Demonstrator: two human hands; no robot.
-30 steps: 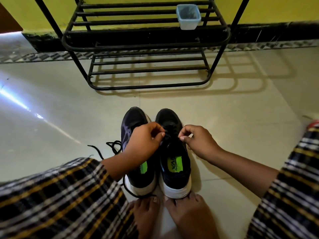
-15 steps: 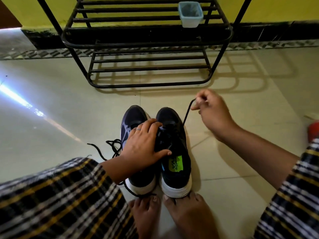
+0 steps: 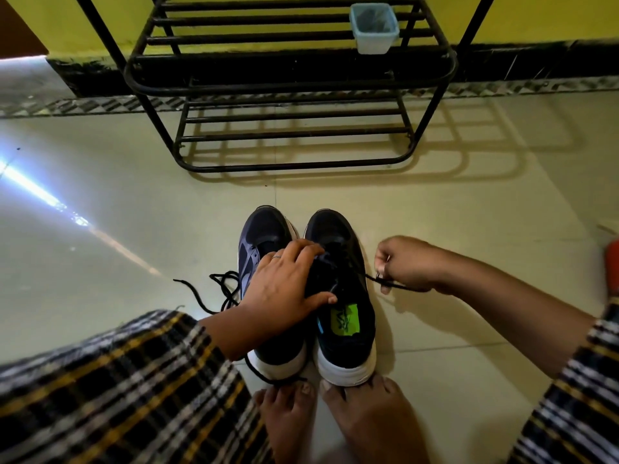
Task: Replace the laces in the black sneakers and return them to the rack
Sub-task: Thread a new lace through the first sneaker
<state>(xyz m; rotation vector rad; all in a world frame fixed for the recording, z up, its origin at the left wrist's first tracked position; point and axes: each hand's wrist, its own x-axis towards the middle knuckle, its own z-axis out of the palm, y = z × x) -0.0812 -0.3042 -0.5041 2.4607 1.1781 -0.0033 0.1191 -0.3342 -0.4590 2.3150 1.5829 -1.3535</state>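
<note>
We are observing, at frame centre, the left hand [image 3: 284,289] pressing flat on the right sneaker [image 3: 341,296] while the right hand [image 3: 405,262] is pinching its lace [image 3: 375,279]

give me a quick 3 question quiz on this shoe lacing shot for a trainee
1. True or false: the right hand pinches a lace that runs from the right sneaker.
2. Where does the small blue tub sit?
A. on the floor
B. on the upper shelf of the rack
C. inside a sneaker
3. Fill in: the left hand rests on top of the two ____.

Key
1. true
2. B
3. sneakers
</note>
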